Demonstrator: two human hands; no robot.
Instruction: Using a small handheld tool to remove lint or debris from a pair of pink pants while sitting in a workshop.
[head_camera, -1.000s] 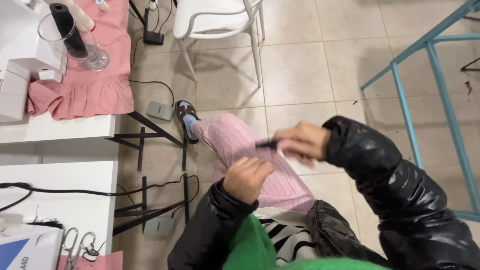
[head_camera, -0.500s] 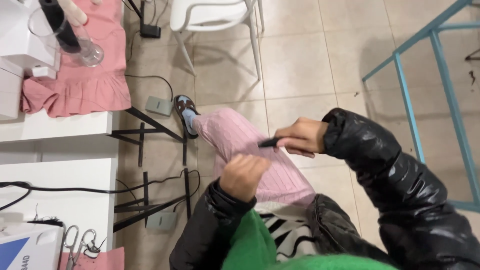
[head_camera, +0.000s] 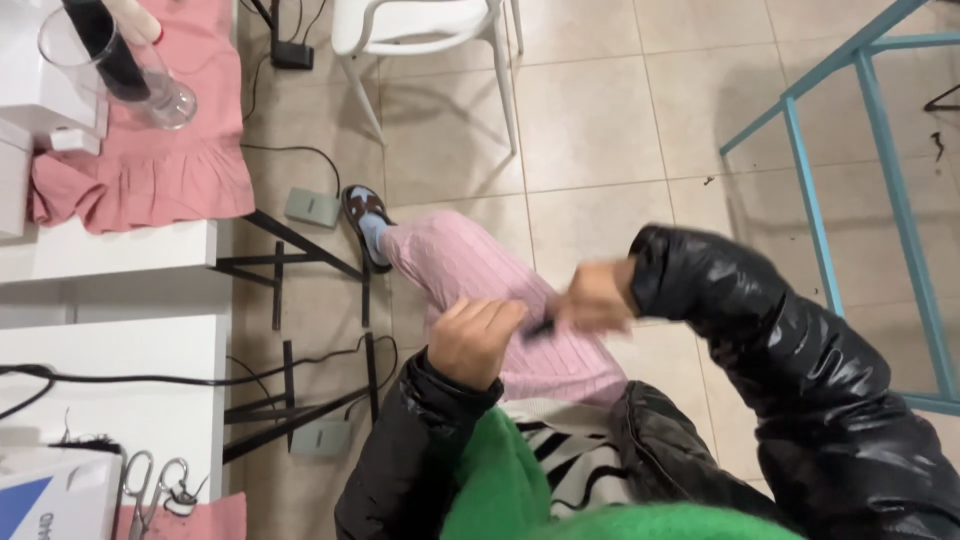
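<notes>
In the head view, the left hand (head_camera: 478, 340) is curling into a loose fist and resting on the pink trouser leg (head_camera: 490, 300) at the centre, while the right hand (head_camera: 592, 298), blurred, is pinching a small dark tool (head_camera: 541, 327) just at 3 o'clock of it. At 10 o'clock a pink cloth (head_camera: 150, 170) is lying on the white table (head_camera: 110, 250), with a clear glass (head_camera: 150, 80) on it, and at 7 o'clock scissors (head_camera: 150, 490) are resting.

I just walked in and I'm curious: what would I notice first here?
First the two hands meeting over a pink ribbed trouser leg in the middle: the left hand curled, the blurred right hand pinching a small dark tool. Then the pink cloth on the white table at upper left.
</notes>
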